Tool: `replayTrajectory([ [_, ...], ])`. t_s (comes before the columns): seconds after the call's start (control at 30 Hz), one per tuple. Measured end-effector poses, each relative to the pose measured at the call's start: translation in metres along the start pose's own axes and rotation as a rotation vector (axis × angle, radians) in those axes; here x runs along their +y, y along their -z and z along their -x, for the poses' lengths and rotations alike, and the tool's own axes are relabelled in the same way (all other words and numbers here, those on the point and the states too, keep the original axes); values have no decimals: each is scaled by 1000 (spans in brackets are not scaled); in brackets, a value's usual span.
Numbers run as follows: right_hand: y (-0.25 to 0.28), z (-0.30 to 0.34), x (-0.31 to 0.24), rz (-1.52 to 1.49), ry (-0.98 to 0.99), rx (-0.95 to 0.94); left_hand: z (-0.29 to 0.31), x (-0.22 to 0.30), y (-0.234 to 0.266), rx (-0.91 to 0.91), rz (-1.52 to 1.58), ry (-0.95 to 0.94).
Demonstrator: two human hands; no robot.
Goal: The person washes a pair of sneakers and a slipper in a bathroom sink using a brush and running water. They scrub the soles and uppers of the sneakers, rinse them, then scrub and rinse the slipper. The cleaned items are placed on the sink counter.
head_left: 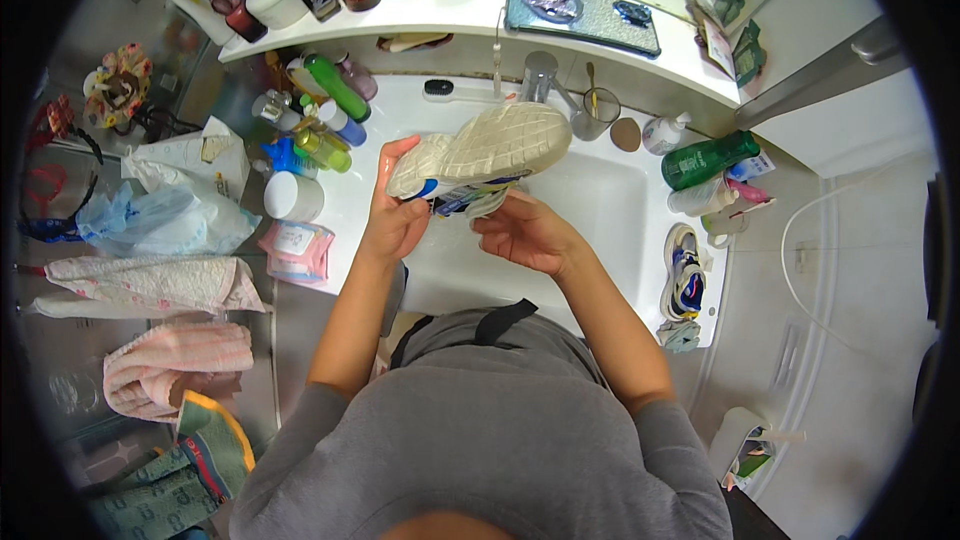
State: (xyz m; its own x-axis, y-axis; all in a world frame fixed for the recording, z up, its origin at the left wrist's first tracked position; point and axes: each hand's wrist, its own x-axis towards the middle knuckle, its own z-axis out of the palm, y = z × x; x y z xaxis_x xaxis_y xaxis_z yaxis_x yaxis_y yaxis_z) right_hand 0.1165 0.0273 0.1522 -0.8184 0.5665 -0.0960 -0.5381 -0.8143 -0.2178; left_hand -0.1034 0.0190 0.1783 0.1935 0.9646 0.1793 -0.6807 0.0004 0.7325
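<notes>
Above the white sink point(600, 230) a sneaker point(505, 145) is held on its side, its off-white sole facing away from me and up. Its upper, partly hidden, shows blue, white and dark parts. My left hand point(397, 215) grips the heel end, thumb on the near side and fingers behind. My right hand point(530, 232) has its fingers curled against the near edge of the upper; the exact hold is partly hidden. A second sneaker point(685, 275) of similar colours rests on the counter at the right. Behind the held shoe lies a brush point(440, 90) with black bristles and a pale handle.
Bottles point(335, 88) and a white jar point(293, 197) crowd the left counter beside a wipes pack point(298, 250). A faucet point(540, 75), a glass cup point(595, 110) and a green bottle point(708, 160) stand behind and right. Above runs a shelf point(440, 10); towels point(180, 365) hang left.
</notes>
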Motion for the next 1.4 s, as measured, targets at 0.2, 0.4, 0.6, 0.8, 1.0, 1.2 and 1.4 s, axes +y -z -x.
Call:
replayTrajectory([
  [0.2,-26,12,5,66,184,353,8,-4,10,0,3,34],
  [0.4,-22,18,-5,-82,115,235,15,-3,24,-73,-315,107],
  [0.6,2,26,-6,50,188,228,9,0,-2,-259,-211,144],
  [0.8,-10,21,8,250,436,297,22,-47,12,175,382,656],
  [1.0,18,13,13,309,436,158,17,-79,24,-65,781,664],
  [1.2,-26,16,12,387,455,411,15,-41,-14,140,751,807],
  [1.4,-43,14,8,586,341,542,22,-40,-3,80,535,741],
])
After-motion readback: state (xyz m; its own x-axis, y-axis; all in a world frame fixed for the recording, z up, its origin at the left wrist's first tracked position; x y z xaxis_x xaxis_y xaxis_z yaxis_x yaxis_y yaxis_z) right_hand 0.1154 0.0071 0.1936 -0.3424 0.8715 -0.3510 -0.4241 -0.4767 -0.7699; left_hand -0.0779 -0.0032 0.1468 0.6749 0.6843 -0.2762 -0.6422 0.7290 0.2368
